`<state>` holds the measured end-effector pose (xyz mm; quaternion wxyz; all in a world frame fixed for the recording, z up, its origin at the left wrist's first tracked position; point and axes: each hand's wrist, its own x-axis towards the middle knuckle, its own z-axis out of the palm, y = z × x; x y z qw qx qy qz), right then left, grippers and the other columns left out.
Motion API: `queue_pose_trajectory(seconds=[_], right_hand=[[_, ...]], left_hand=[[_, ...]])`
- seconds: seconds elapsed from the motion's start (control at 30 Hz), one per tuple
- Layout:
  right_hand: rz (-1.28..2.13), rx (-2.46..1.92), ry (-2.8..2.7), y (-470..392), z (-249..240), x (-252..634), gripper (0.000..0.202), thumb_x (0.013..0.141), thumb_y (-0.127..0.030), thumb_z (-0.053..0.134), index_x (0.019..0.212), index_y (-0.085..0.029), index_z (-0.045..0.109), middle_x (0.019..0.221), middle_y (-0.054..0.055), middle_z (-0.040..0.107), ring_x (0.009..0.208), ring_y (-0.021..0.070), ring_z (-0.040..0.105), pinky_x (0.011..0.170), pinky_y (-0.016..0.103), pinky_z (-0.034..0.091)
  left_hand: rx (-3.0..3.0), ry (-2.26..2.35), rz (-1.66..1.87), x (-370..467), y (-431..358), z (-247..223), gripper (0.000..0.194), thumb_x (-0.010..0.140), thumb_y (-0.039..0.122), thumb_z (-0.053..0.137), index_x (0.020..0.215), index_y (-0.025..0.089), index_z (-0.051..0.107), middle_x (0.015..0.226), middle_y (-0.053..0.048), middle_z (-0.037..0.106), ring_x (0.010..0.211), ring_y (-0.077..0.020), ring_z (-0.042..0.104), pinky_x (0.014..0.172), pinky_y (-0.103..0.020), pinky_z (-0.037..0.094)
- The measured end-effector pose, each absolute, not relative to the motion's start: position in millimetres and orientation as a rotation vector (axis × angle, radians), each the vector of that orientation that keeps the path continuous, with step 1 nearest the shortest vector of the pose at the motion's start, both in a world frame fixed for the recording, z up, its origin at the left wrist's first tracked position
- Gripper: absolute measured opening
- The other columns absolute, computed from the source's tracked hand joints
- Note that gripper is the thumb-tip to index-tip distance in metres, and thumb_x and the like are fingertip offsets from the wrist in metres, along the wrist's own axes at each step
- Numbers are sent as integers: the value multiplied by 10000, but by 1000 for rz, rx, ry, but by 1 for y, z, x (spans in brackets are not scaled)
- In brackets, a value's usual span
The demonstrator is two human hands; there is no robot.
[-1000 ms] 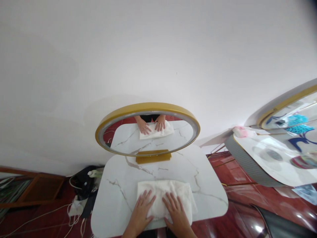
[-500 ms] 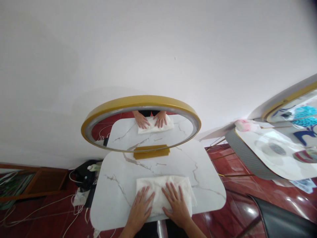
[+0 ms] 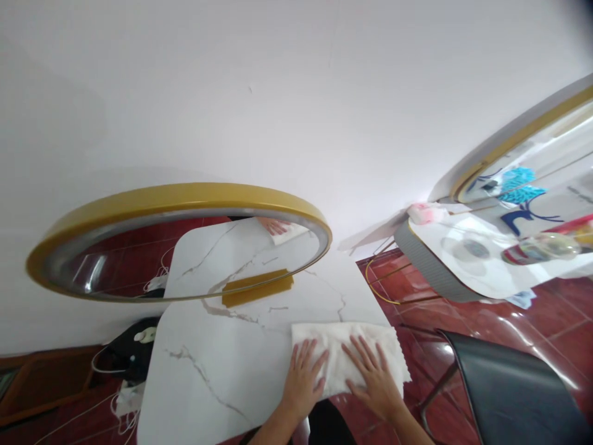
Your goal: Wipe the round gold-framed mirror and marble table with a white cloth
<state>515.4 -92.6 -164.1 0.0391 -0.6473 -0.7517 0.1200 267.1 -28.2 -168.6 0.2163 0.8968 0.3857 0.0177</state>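
1 white cloth (image 3: pixel 334 364), apparently folded, laid flat at the near right corner of 1 white, marble-patterned table (image 3: pixel 199 395). A notched edging is shown at its right end, by which the tabletop's edge appears to be overhung.

Handling, as judged by look: light, soft and limp; breakage not to be feared; shape unlikely to be held if lifted by 1 point. Easy sliding is to be expected on the smooth top. The best hold is judged to be given by flat palms spread across it, or by 2 corners pinched for lifting.

1 left hand (image 3: pixel 300 378): palm down, opened, fingers slightly parted, thumb angled inward; rested upon the left part of the cloth.

1 right hand (image 3: pixel 374 376): palm down, opened wider, fingers fanned; rested upon the right part. The 2 hands are set apart, with cloth exposed between them; nothing is gripped. How firmly pressure is applied cannot be told.

1 oval mirror (image 3: pixel 194 195), gold-framed, placed behind the cloth; part of the cloth is reflected in it. 1 black chair (image 3: pixel 514 389), stood to the right.
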Motion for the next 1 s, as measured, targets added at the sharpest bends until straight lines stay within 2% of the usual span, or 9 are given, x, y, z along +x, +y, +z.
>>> queue_pose_trajectory(seconds=[0.23, 0.53, 0.73, 0.87, 1.0], right_hand=[[268, -1976, -2302, -60, -163, 548, 704, 823, -511, 460, 1443, -322, 184, 1525, 17, 168, 1382, 303, 175, 1097, 555, 13], [123, -1964, -2319, 41, -160, 559, 694, 847, -453, 434, 1456, -305, 137, 1531, 33, 150, 1396, 284, 124, 1091, 562, 23], [92, -2095, -2241, 106, -164, 559, 696, 866, -485, 397, 1460, -317, 74, 1535, 26, 136, 1398, 266, 112, 1083, 565, 65], [115, -2203, -2196, 134, -167, 549, 751, 851, -538, 399, 1459, -315, 18, 1536, 30, 128, 1393, 299, 100, 1057, 603, 103], [114, -2227, -2169, 132, -169, 542, 760, 851, -552, 391, 1459, -306, 7, 1537, 35, 119, 1395, 303, 78, 1054, 618, 83]], left_hand=[[2532, 1140, 108, 307, -9, -166, 659, 866, 314, 502, 1447, 357, 193, 1547, 26, 133, 1400, -270, 172, 1126, -500, 178], [2570, 1285, 192, 333, 75, -158, 636, 868, 310, 502, 1444, 333, 232, 1529, -2, 213, 1385, -283, 216, 1100, -496, 269], [2467, 1427, 93, 362, 133, -156, 615, 848, 191, 500, 1421, 296, 304, 1526, -55, 221, 1386, -308, 213, 1083, -517, 290], [2364, 1485, 14, 372, 160, -151, 598, 844, 155, 488, 1412, 263, 334, 1518, -92, 234, 1379, -321, 229, 1068, -514, 314], [2372, 1495, 44, 367, 157, -153, 616, 839, 136, 473, 1420, 267, 314, 1521, -76, 233, 1384, -304, 223, 1081, -493, 306]])
